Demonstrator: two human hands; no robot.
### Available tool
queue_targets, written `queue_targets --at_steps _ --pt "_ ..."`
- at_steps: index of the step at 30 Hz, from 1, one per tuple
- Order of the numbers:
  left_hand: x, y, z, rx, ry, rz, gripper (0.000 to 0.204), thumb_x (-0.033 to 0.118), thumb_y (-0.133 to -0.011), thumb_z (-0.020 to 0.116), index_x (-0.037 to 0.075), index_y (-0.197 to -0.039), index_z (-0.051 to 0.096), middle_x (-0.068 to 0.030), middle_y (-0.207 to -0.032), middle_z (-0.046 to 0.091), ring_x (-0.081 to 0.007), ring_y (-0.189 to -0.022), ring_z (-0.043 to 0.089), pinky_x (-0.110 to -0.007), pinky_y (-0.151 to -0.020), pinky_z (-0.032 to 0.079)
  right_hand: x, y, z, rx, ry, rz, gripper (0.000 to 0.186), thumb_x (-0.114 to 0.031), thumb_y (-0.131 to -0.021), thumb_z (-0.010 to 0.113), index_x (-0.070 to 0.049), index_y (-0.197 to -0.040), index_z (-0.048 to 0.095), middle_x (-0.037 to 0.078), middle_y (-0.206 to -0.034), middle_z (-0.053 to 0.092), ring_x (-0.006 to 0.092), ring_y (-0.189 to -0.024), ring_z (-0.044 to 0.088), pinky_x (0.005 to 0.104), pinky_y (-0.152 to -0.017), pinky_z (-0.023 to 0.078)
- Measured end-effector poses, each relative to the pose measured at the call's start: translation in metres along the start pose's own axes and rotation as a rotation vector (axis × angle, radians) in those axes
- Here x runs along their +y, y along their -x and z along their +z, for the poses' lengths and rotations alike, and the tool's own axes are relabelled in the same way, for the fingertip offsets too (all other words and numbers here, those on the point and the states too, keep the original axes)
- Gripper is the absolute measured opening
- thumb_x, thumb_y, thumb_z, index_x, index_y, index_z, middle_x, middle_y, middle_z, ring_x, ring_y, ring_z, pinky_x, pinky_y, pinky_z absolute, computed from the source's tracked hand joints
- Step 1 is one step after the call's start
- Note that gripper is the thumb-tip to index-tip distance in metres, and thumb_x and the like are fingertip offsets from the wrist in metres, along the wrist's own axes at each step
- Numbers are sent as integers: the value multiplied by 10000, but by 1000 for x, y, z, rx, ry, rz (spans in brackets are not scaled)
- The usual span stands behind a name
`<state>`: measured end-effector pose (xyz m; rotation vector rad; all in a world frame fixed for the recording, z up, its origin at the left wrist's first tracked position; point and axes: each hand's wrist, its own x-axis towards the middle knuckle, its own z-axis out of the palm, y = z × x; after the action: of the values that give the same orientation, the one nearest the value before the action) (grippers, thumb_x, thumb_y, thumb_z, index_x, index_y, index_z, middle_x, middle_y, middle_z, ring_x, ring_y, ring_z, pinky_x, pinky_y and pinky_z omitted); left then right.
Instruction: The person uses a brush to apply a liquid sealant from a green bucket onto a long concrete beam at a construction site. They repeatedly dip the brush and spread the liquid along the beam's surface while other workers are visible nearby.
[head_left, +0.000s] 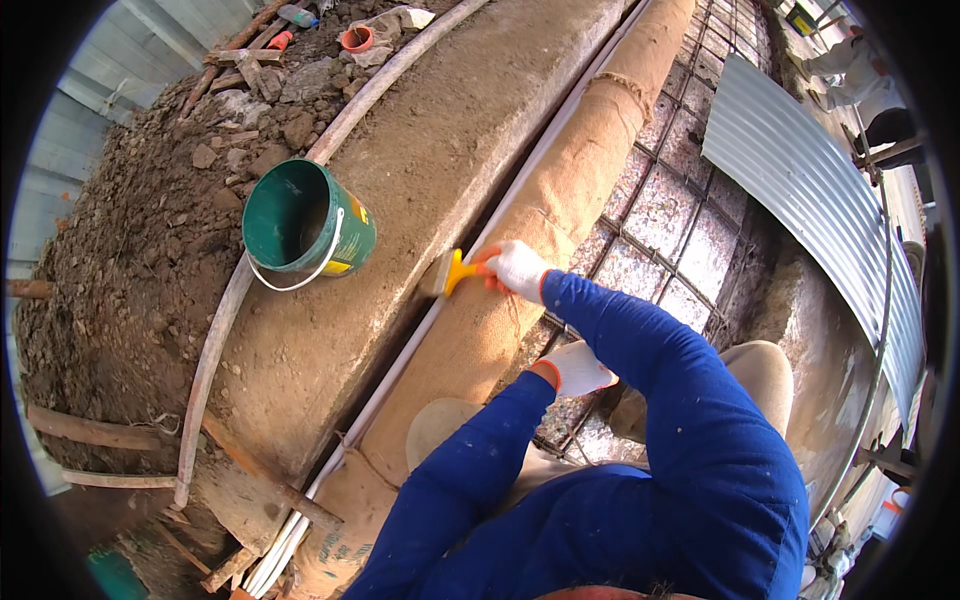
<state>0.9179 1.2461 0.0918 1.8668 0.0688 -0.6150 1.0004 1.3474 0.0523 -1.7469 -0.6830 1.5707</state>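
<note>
My right hand (515, 270), in a white glove with orange fingers, is closed around the yellow handle of a flat brush (455, 273). The brush head meets the edge of the concrete ledge (375, 340), above the dark gap beside a white pipe (425, 328). Under my right wrist runs a long form wrapped in burlap (540, 195). My left hand (582, 369), gloved in white, is lower down by my knees, over the steel bar grid; its fingers are hidden from view. On the ledge to the left stands a green bucket (350, 235) with a white handle.
A steel bar grid (665, 260) lies right of the burlap, with a corrugated metal sheet (790, 160) beyond. A long pole (225, 325) crosses the ledge behind the bucket. Heaped soil (140, 240) fills the left. Another person (860, 75) is at far right.
</note>
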Motion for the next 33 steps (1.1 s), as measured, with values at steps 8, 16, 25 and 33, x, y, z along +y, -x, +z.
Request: queue_targets --at_steps 8,16,25,33 --pt "19 19 10 387 112 231 469 332 -935 660 10 -1274 687 -278 -1182 722 -444 -1120 695 -494 -994 538 -18 -100 -118 781 201 -212 258 -138 -926 686 -18 -1139 768 165 -834 757 287 -772 749 389 -684 580" --pt "-9 -2 23 293 -219 321 362 288 -1016 591 97 -1302 706 -141 -1400 688 -358 -1362 598 -511 -1205 382 -24 -40 21 334 586 -68 261 -173 -926 680 -41 -1138 758 232 -1089 777 401 -1082 747 457 -903 589" --pt "3 15 8 286 43 137 453 349 -950 635 78 -1307 698 -225 -1326 702 -405 -1250 650 -466 -1067 504 -26 -73 -7 66 392 -12 188 -132 -925 726 -49 -1075 803 70 -681 708 179 -567 666 334 -516 521" --pt "-6 13 22 541 119 397 547 362 -950 692 0 -1356 636 -274 -1294 693 -433 -1140 697 -494 -981 547 -31 -120 -121 993 277 -264 255 -187 -935 670 -18 -1083 791 222 -1001 792 377 -999 773 430 -892 587"
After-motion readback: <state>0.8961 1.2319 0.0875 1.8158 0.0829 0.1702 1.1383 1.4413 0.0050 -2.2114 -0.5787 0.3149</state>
